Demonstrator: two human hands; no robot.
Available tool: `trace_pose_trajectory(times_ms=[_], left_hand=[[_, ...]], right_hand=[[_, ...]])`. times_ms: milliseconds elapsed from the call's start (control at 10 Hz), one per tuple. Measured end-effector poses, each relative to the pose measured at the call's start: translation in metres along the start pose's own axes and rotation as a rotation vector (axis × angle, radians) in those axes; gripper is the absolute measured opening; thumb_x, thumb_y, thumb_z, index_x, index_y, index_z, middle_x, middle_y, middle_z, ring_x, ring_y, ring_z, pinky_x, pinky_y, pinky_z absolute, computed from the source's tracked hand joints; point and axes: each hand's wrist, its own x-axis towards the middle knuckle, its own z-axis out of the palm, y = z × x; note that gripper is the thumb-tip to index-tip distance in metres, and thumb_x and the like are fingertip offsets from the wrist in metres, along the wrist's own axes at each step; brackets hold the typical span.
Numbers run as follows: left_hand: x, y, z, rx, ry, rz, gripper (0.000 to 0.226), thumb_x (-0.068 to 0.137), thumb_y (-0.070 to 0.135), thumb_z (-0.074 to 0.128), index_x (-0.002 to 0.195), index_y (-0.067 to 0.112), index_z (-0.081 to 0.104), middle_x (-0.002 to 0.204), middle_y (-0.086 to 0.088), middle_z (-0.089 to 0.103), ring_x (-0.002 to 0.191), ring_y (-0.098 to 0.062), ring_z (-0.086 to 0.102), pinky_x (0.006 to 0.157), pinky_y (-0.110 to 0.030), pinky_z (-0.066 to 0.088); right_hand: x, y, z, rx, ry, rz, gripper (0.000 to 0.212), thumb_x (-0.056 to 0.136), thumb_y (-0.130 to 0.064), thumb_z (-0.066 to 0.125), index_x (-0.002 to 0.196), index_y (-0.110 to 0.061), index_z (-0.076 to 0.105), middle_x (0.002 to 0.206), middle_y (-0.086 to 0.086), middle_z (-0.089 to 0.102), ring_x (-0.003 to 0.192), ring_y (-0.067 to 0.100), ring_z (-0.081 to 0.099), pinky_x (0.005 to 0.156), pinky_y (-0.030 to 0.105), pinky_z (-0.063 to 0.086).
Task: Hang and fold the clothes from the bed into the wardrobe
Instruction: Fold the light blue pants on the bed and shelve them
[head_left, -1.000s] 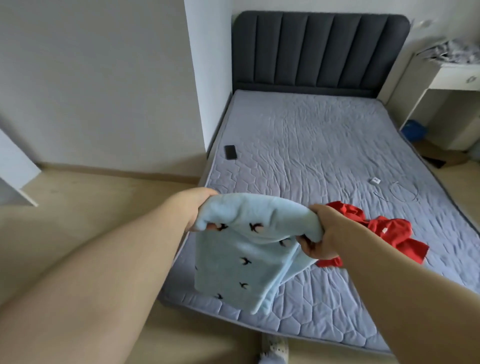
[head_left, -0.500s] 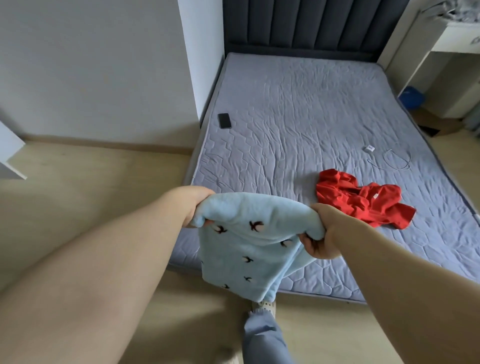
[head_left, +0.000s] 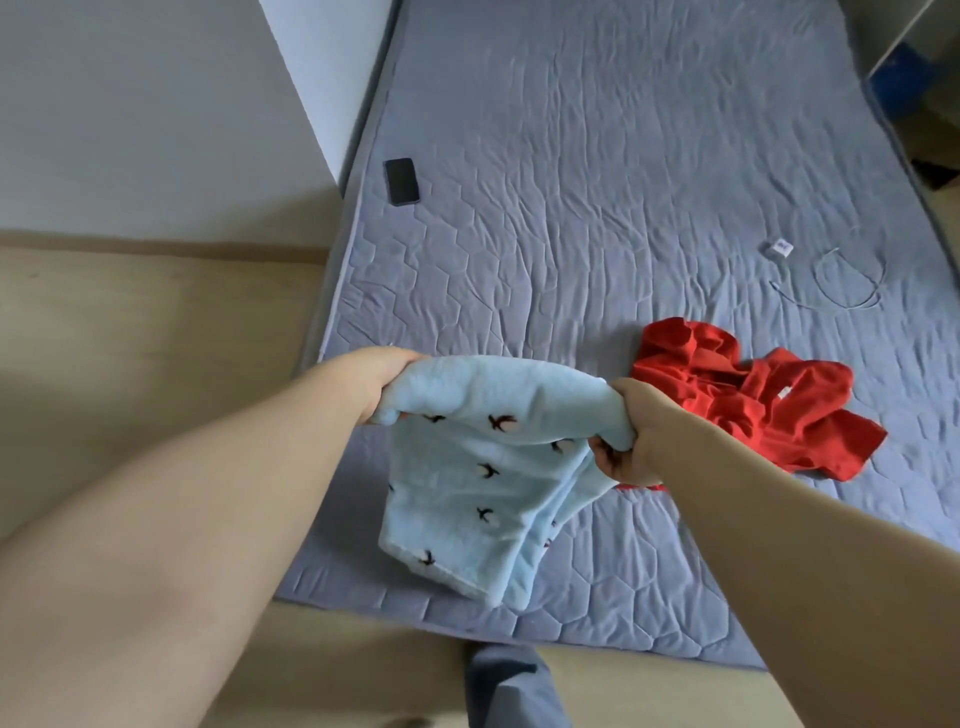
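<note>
A light blue fleece garment (head_left: 483, 467) with small dark bird prints hangs folded over the foot of the bed. My left hand (head_left: 384, 379) grips its top left corner and my right hand (head_left: 631, 441) grips its top right corner, both fists closed round the cloth. Its lower edge dangles just above the grey quilted mattress (head_left: 597, 182). A crumpled red garment (head_left: 753, 400) lies on the mattress just right of my right hand. The wardrobe is out of view.
A black phone (head_left: 401, 181) lies near the bed's left edge. A white charger plug (head_left: 779, 247) with its cable (head_left: 841, 291) lies on the right side. A white wall corner (head_left: 311, 78) stands left of the bed. Wooden floor (head_left: 130, 338) surrounds it.
The view has tilted down; the headboard and desk have left the frame. Both hands keep hold of the blue garment, which now hangs lower over the mattress corner.
</note>
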Motion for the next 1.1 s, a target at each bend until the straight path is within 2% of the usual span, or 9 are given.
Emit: trace_pose_trajectory(times_ms=[100, 200, 300, 400, 500, 600, 700, 1000, 1100], left_hand=[[0.056, 0.029, 0.012, 0.125, 0.034, 0.096, 0.022, 0.093, 0.024, 0.052, 0.075, 0.010, 0.053, 0.124, -0.021, 0.058, 0.122, -0.035, 0.051, 0.076, -0.035, 0.046], [0.089, 0.043, 0.020, 0.048, 0.046, 0.111, 0.027, 0.093, 0.024, 0.053, 0.108, 0.003, 0.059, 0.090, -0.011, 0.061, 0.121, -0.035, 0.051, 0.075, -0.033, 0.045], [0.117, 0.043, 0.022, 0.017, 0.073, 0.132, 0.047, 0.090, 0.027, 0.059, 0.125, -0.002, 0.051, 0.109, -0.015, 0.063, 0.118, -0.035, 0.054, 0.072, -0.030, 0.047], [0.136, 0.023, 0.020, 0.178, 0.235, 0.070, 0.059, 0.083, 0.042, 0.064, 0.125, 0.004, 0.049, 0.119, -0.016, 0.057, 0.101, -0.033, 0.058, 0.073, -0.031, 0.044], [0.153, -0.017, 0.011, 0.243, 0.239, 0.016, 0.062, 0.077, 0.050, 0.068, 0.123, 0.013, 0.049, 0.113, -0.011, 0.058, 0.091, -0.027, 0.057, 0.076, -0.035, 0.046], [0.170, -0.061, 0.003, 0.277, 0.206, 0.060, 0.042, 0.077, 0.041, 0.072, 0.108, 0.017, 0.056, 0.100, -0.002, 0.059, 0.076, -0.015, 0.055, 0.060, -0.025, 0.041], [0.186, -0.102, -0.002, 0.326, 0.187, 0.069, 0.036, 0.076, 0.036, 0.074, 0.101, 0.019, 0.053, 0.094, 0.002, 0.057, 0.073, -0.012, 0.051, 0.055, -0.022, 0.038], [0.248, -0.198, -0.003, 0.281, 0.073, 0.029, 0.039, 0.077, 0.032, 0.075, 0.107, 0.025, 0.052, 0.091, 0.012, 0.059, 0.078, -0.006, 0.057, 0.057, -0.020, 0.042], [0.262, -0.221, 0.002, 0.250, 0.048, 0.022, 0.043, 0.077, 0.030, 0.075, 0.112, 0.026, 0.050, 0.096, 0.011, 0.059, 0.082, -0.006, 0.056, 0.061, -0.020, 0.042]], right_hand=[[0.036, -0.042, 0.013, 0.007, -0.024, -0.025, 0.023, 0.077, -0.031, 0.067, 0.076, -0.010, 0.058, 0.066, 0.004, 0.058, 0.056, 0.017, 0.054, 0.035, 0.021, 0.048], [0.061, -0.063, 0.021, 0.017, -0.019, -0.041, 0.021, 0.079, -0.032, 0.065, 0.075, -0.013, 0.058, 0.063, 0.003, 0.058, 0.056, 0.015, 0.054, 0.038, 0.018, 0.045], [0.085, -0.067, 0.029, 0.060, -0.043, -0.072, 0.019, 0.081, -0.033, 0.063, 0.090, -0.017, 0.061, 0.080, 0.001, 0.061, 0.066, 0.015, 0.056, 0.041, 0.021, 0.045], [0.110, -0.048, 0.031, 0.038, 0.001, -0.080, 0.038, 0.081, -0.033, 0.065, 0.115, -0.021, 0.057, 0.112, 0.006, 0.059, 0.078, 0.019, 0.055, 0.045, 0.026, 0.049], [0.133, -0.012, 0.029, -0.022, 0.025, -0.018, 0.044, 0.082, -0.032, 0.064, 0.121, -0.016, 0.052, 0.117, 0.009, 0.059, 0.075, 0.019, 0.056, 0.049, 0.030, 0.047], [0.156, 0.024, 0.026, -0.038, 0.042, 0.043, 0.030, 0.082, -0.029, 0.064, 0.106, -0.015, 0.052, 0.096, 0.009, 0.058, 0.074, 0.020, 0.056, 0.050, 0.031, 0.046], [0.176, 0.056, 0.028, -0.126, 0.054, 0.063, 0.017, 0.084, -0.028, 0.061, 0.087, -0.017, 0.049, 0.087, 0.008, 0.053, 0.074, 0.020, 0.054, 0.052, 0.031, 0.046], [0.246, 0.147, 0.032, -0.248, 0.192, 0.017, 0.028, 0.083, -0.028, 0.057, 0.106, -0.012, 0.053, 0.097, 0.010, 0.057, 0.091, 0.029, 0.055, 0.078, 0.038, 0.047], [0.264, 0.160, 0.030, -0.289, 0.189, 0.046, 0.019, 0.086, -0.024, 0.056, 0.100, -0.013, 0.054, 0.099, 0.010, 0.057, 0.096, 0.029, 0.054, 0.090, 0.042, 0.046]])
